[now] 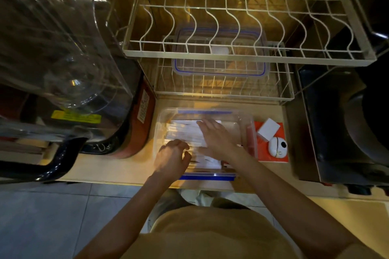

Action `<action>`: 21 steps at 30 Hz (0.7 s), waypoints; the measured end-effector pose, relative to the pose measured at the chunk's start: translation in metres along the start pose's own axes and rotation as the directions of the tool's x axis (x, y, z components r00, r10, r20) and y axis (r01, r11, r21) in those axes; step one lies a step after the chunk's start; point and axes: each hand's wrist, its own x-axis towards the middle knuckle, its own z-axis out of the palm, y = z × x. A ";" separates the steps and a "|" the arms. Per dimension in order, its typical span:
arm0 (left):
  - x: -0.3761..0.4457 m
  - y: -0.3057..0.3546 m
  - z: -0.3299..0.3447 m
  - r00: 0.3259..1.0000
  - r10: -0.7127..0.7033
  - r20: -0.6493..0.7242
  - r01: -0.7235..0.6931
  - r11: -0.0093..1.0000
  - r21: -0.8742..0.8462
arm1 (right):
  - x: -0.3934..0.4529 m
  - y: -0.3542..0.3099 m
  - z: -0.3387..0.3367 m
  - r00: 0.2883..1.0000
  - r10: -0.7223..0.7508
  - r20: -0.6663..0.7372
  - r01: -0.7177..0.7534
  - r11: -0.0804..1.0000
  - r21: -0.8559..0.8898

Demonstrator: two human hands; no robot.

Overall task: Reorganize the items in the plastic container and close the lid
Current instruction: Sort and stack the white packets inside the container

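Clear rectangular plastic container w/ blue clips (246, 121) sits on pale wooden counter (117, 169), directly in front of person; all else placed rel. to it. Inside container: white paper packets / slim white boxes (183, 132), lying flat, stacked loosely toward its left half; exact count can't tell, blurred. Right hand (216, 139) reaches into container from near side, palm down, fingers straight and spread, resting flat on the white packets, not gripping. Left hand (172, 156) at container's near-left corner, fingers curled; looks to pinch edge of a packet or the rim, but can't tell which, nor whether it grasps anything at all. Clear lid w/ blue seal (220, 67) lies apart from container, behind it, on lower tier of white wire dish rack (248, 57); a small white object shows through the lid, kind unclear. Rack's upper tier overhangs behind container. Just right of container: orange-red flat box (273, 159), touching or nearly touching container's right wall; on it a white square block (269, 129) and a white oval gadget w/ black dot (277, 147). Left of container: large clear water bottle (56, 44) on dark base w/ yellow label. Far right: black appliance (345, 124). Grey tiled floor (52, 216) below counter edge.
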 end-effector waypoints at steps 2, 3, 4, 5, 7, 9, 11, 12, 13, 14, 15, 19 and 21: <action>0.000 0.001 -0.001 1.000 -0.005 -0.011 0.005 1.000 -0.010 | 0.005 -0.004 0.010 0.998 0.033 0.061 -0.034 0.999 0.015; 0.000 0.002 -0.002 1.000 -0.006 -0.010 0.006 1.000 -0.017 | 0.006 -0.005 0.014 0.998 0.049 0.051 -0.050 0.998 0.026; 0.000 0.002 -0.003 1.000 -0.009 -0.006 0.009 1.000 -0.023 | 0.007 -0.005 0.018 0.998 0.064 0.023 -0.065 0.997 0.051; 0.000 0.003 -0.003 1.000 -0.010 -0.005 0.010 1.000 -0.029 | 0.008 -0.006 0.019 0.997 0.075 -0.006 -0.075 0.994 0.079; -0.001 0.003 -0.004 1.000 -0.003 -0.010 0.002 0.999 -0.035 | 0.010 -0.005 0.017 0.996 0.080 -0.028 -0.077 0.992 0.096; -0.002 0.002 -0.003 0.999 0.004 -0.032 -0.005 0.999 -0.037 | 0.012 -0.003 0.014 0.998 0.063 0.008 -0.063 0.994 0.084; -0.003 0.002 -0.003 0.999 -0.001 -0.049 -0.001 0.999 -0.040 | 0.011 -0.002 0.013 0.998 0.026 0.052 -0.031 0.996 0.087; -0.003 0.002 -0.003 0.999 -0.005 -0.049 0.004 0.999 -0.039 | 0.010 -0.002 0.013 0.998 -0.002 0.066 -0.003 0.997 0.075; -0.003 0.002 -0.003 0.999 -0.007 -0.043 0.005 0.999 -0.036 | 0.007 -0.001 0.014 0.996 -0.034 0.077 0.031 0.998 0.049; -0.003 0.002 -0.003 0.999 -0.003 -0.034 0.002 1.000 -0.030 | 0.005 0.000 0.014 0.995 -0.067 0.081 0.065 0.998 0.015; -0.002 0.002 -0.003 1.000 0.004 -0.025 -0.005 1.000 -0.023 | 0.003 0.002 0.015 0.992 -0.095 0.081 0.097 0.995 -0.025; -0.001 0.001 -0.005 0.999 0.033 -0.009 -0.033 0.999 -0.019 | 0.002 0.003 0.017 0.985 -0.162 0.050 0.170 0.955 -0.245; -0.001 0.000 -0.004 0.999 0.040 -0.008 -0.040 0.999 -0.021 | 0.003 0.000 0.019 0.983 -0.180 0.034 0.182 0.938 -0.296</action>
